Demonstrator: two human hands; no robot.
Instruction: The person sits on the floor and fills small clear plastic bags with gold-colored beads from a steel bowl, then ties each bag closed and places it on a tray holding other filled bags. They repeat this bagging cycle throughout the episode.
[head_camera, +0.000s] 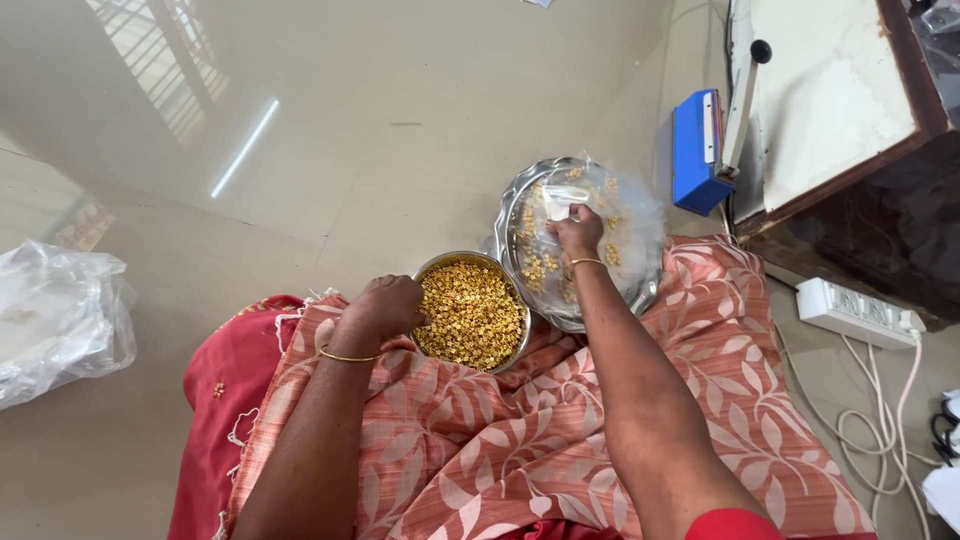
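Head view: left hand (388, 305) pinching gold beads in steel bowl (472, 312) on lap; right hand (577, 231) gripping small clear pouch (561, 201) over steel tray (575, 243). Packing step, likely; next needs pouch mouth open.

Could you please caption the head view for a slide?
Left hand dips into round steel bowl of yellow pieces; right hand lifts clear packet.

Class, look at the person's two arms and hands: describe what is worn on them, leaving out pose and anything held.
Both forearms are bare. The left hand has a thin gold bangle at the wrist; the right hand has a similar gold bangle. A red sleeve edge shows on the right upper arm. No rings can be made out.
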